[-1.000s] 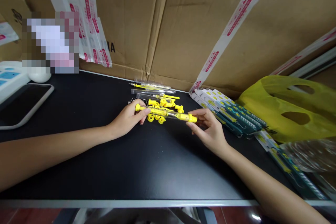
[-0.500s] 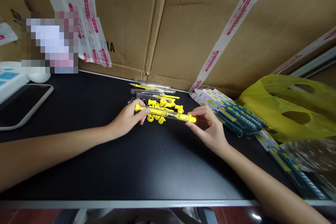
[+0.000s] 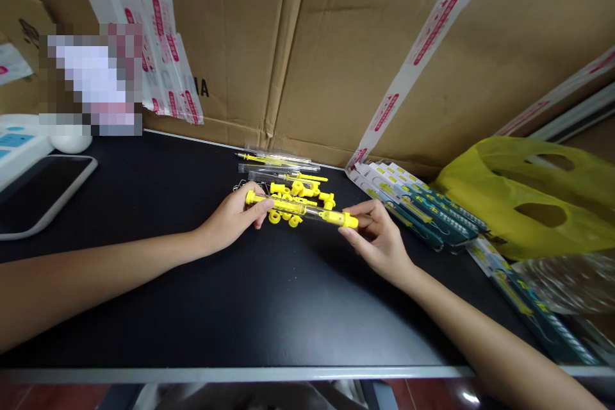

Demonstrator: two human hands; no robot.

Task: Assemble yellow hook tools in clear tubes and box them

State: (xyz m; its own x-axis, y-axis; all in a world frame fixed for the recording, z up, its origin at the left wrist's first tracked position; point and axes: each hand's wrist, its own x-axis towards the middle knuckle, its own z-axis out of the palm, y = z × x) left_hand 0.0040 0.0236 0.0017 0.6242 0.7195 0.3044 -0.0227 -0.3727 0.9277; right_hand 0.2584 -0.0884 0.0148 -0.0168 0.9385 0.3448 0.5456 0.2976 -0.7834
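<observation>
A clear tube with yellow parts inside and yellow ends (image 3: 314, 211) is held level above the black table (image 3: 230, 314). My left hand (image 3: 243, 211) is closed round its left end, thumb along the near side. At the other end, the thumb and fingers of my right hand (image 3: 377, 234) pinch the yellow cap. Just behind and below the tube lies a pile of small yellow plastic caps (image 3: 298, 189), partly hidden by it. Farther back rest several clear tubes with yellow rods (image 3: 273, 160). Thin bent wire pieces (image 3: 240, 186) show beside my left hand.
Stacked printed cards or packets (image 3: 418, 198) lie at the right, near a yellow plastic bag (image 3: 519, 198). On the left are a phone (image 3: 43, 192) and a white power strip (image 3: 19, 138). Taped cardboard boxes (image 3: 240, 45) stand along the table's back edge.
Almost nothing differs. My right fingers have shifted very slightly on the yellow cap, and both hands keep their hold on the tube.
</observation>
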